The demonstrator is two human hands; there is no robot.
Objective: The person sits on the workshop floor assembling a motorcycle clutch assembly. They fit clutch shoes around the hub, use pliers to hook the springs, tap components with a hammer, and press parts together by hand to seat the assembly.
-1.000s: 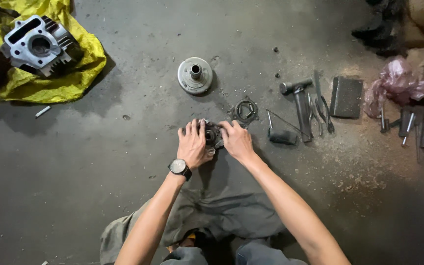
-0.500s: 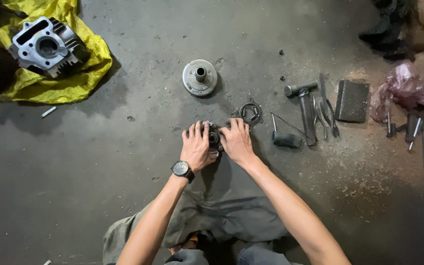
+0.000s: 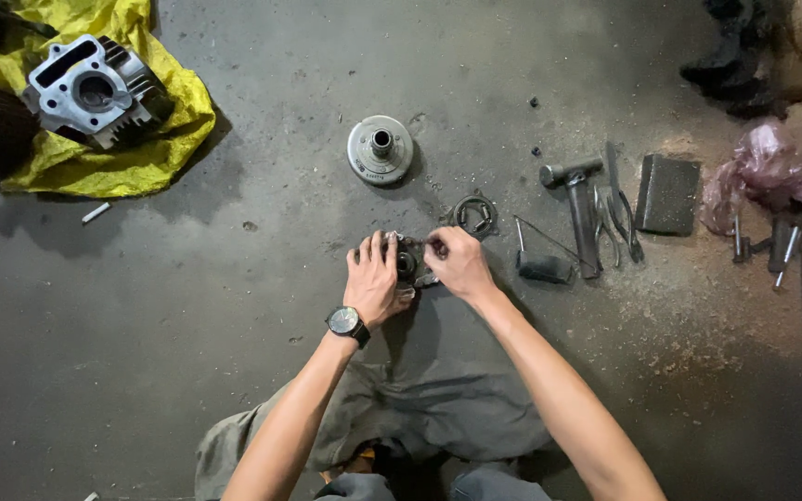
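My left hand (image 3: pixel 375 278) and right hand (image 3: pixel 457 263) clamp the hub (image 3: pixel 408 264) (greasy, I judge) mid-floor (image 3: pixel 234 325); a slip could scatter parts toward the rag's (image 3: pixel 438 399) edge.

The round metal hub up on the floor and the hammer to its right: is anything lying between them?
Head view: between the round hub and the hammer lie only two small dark specks on the bare concrete floor.
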